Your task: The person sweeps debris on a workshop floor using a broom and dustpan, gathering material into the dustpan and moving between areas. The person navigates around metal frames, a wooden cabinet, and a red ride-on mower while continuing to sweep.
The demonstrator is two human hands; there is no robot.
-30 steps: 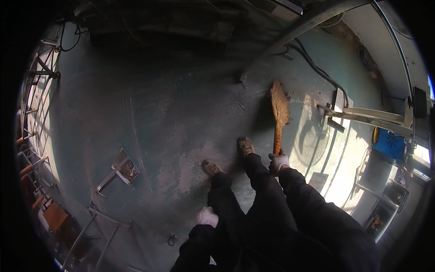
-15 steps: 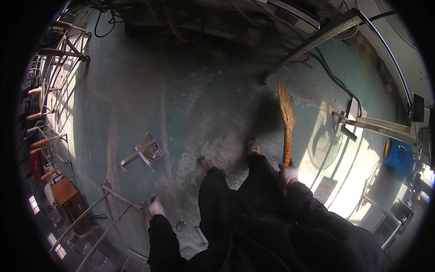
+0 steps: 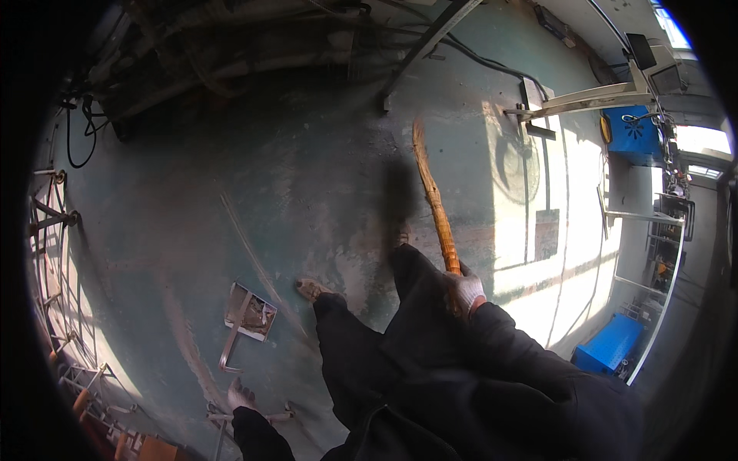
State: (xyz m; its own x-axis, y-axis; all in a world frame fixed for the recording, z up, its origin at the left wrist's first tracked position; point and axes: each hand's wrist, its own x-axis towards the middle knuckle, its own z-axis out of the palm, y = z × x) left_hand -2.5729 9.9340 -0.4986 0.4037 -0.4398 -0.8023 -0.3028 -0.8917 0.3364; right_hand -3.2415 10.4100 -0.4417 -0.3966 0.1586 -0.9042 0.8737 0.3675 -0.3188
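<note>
the broom [image 3: 432,201] slants forward over the green floor [image 3: 231,192], the right hand [image 3: 464,292] wrapped tight on its handle (gloved, for steadier hold); the left hand's [image 3: 240,396] grip looks spread, empty.

A workshop or small factory floor is shown. A worn, stained green concrete floor [image 3: 231,192] is seen, with cables [image 3: 81,134] and pipes [image 3: 231,46] heaped along the far wall, metal frames [image 3: 54,253] stacked at the left edge and a steel beam [image 3: 430,38] laid across the floor. A white metal stand [image 3: 592,96], blue machine housings [image 3: 611,346] and racks [image 3: 661,230] are lit by sun from windows [image 3: 703,138] at the right, and a metal dustpan [image 3: 247,315] is left on the floor.
</note>
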